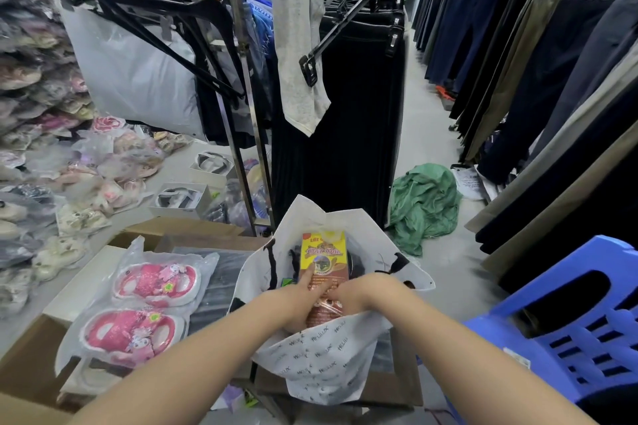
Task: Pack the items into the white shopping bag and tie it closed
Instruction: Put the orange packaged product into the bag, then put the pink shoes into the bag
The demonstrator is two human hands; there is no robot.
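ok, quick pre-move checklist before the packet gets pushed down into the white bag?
1. White bag mouth open: ok.
2. Yellow-brown packet partly inside the bag, top end sticking up: ok.
3. Left hand and right hand both on the packet: ok.
4. Room under the packet: cannot tell, dark items already fill the bag.
5. Bag tied: not ok, still open.
6. Pink sandals in plastic packed: not ok, outside the bag to its left.
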